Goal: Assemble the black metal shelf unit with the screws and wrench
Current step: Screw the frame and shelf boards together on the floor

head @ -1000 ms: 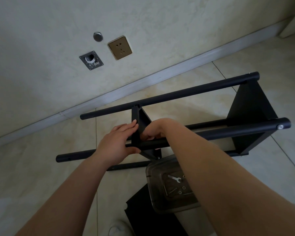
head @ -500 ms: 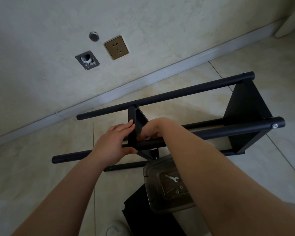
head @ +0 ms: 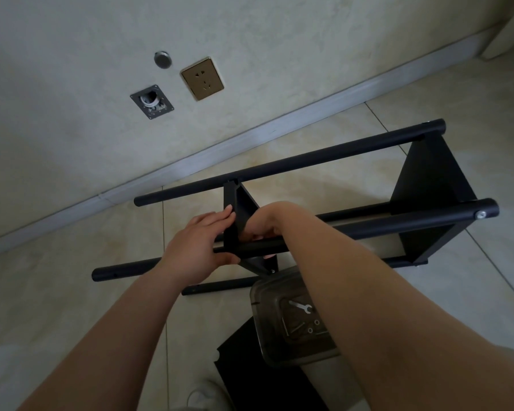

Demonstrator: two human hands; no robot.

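Gripping shelf panel (head: 238, 221) (both hands).

Dim, flat indoor light, no hard shadows. Soft sheen on the floor tiles (head: 324, 161) past the black frame (head: 309, 164), brightest there. Wide-angle distortion: baseboard (head: 250, 134) bows, forearms balloon at the bottom edge. Centre reasonably sharp, corners soft. Black parts lose detail in the murk; clear plastic box (head: 279, 321) shows faint reflections.

4 poles (head: 333, 157), 2 hands (head: 196, 247), 1 wrench (head: 301, 307).
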